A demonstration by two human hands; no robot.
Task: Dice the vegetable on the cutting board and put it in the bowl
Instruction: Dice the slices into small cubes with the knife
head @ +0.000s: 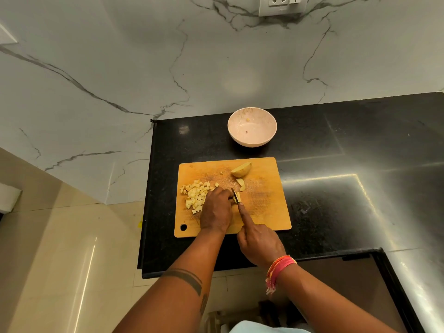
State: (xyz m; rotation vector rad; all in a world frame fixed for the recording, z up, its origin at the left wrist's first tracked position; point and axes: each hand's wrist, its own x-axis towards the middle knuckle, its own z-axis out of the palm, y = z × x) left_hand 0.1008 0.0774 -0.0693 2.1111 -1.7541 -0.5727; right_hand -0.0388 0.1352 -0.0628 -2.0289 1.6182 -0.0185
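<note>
A wooden cutting board (pixel 264 207) lies on the black counter. A pile of pale diced potato cubes (pixel 195 194) sits on its left side. A potato half (pixel 241 169) rests near the far edge, with two slices (pixel 241 184) below it. My left hand (pixel 216 210) presses a potato strip (pixel 238 196) down at the board's middle. My right hand (pixel 258 243) grips a knife (pixel 235 195), index finger stretched along the blade, which cuts into that strip. A pinkish-white bowl (pixel 252 140) stands beyond the board, with only a tiny scrap inside.
The black granite counter (pixel 336 188) extends to the right and ends at a marble-patterned wall (pixel 120 68). The counter's left edge drops to a beige tiled floor (pixel 60 260). A wall socket (pixel 283 4) sits high up.
</note>
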